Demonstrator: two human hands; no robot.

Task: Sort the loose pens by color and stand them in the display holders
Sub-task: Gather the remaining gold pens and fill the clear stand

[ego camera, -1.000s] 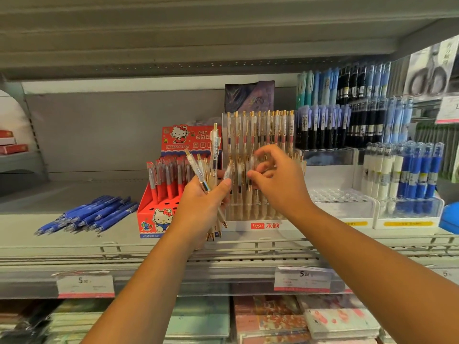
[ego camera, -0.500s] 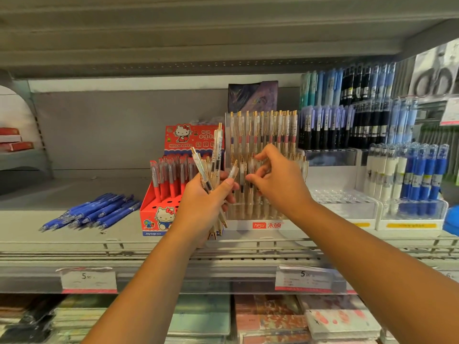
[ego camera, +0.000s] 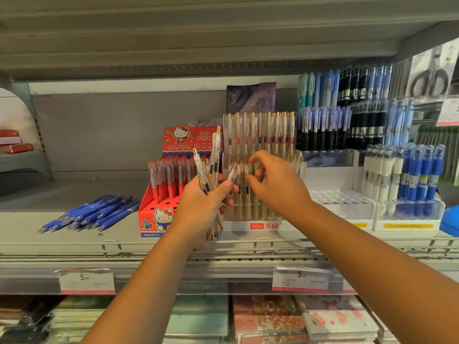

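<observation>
We are at a long grey shop shelf full of pens. The left hand has a tight grip on a bunch of clear pens with gold clips. They point up, leaning a little, with the tips down. The clear holder stands just to the right of the bunch, with rows of the same pens in it.

The right hand is up by the holder with its fingers bent (I cannot tell if its grip has a pen in it or nothing). It is the nearer hand to the holder, and the bunch is just left of its fingertips. I think the next pen goes straight down into a hole.

Some blue pens lie flat on the shelf, far left, near a red box.
</observation>
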